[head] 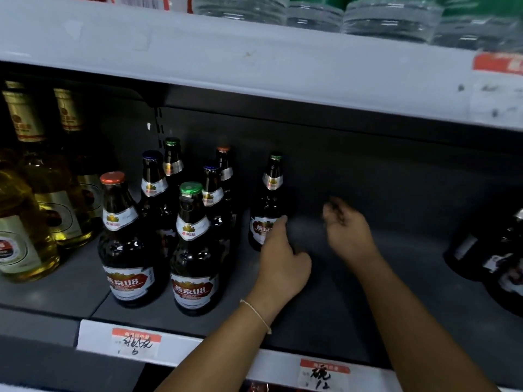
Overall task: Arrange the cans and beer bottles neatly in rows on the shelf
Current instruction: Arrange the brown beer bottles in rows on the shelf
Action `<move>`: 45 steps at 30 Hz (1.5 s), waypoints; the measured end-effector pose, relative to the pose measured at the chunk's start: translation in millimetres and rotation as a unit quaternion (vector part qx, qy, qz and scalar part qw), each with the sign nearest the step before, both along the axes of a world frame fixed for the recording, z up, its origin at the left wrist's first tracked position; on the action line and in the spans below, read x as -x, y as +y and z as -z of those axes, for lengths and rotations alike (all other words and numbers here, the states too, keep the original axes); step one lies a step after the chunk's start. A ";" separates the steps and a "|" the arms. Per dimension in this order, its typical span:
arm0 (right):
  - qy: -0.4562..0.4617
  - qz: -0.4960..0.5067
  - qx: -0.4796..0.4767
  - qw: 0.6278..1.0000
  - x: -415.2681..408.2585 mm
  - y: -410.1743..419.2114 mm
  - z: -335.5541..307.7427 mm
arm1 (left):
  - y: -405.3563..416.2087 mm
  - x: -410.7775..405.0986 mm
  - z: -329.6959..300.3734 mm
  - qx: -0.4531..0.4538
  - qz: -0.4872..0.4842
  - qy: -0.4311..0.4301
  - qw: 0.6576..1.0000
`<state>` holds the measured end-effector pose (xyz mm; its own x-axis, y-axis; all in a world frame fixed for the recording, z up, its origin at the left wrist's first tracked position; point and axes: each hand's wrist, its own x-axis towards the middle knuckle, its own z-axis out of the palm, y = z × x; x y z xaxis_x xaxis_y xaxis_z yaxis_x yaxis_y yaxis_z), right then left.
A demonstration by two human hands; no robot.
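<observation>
yellow liquor bottles (42,193) at left, water bottles (390,21) on the upper shelf, handwritten price tags (135,345)

The grey shelf (368,250) carries upright dark beer bottles (195,250) and yellow bottles (48,193) at left.
</observation>
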<state>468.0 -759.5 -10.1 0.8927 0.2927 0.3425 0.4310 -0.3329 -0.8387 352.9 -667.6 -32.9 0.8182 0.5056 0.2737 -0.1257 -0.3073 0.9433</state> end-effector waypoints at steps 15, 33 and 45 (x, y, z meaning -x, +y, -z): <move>-0.096 0.204 -0.059 0.972 10.0 -210.8 -48.9 | -167.5 -89.1 -47.6 -0.181 0.173 -0.069 0.966; -0.058 0.447 0.002 0.893 -20.1 -371.8 -7.2 | -308.3 -125.3 -21.5 -0.179 0.317 -0.041 0.931; -0.061 0.325 -0.124 0.936 -8.1 -366.3 0.1 | -290.6 -115.3 -7.7 -0.161 0.343 0.032 0.925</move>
<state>476.1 -1125.8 -10.2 0.8046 -0.4006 0.4383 0.3018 -0.3597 -0.8829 468.2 -958.2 -25.2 0.9360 -0.2382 0.2592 -0.3421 -0.4416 0.8294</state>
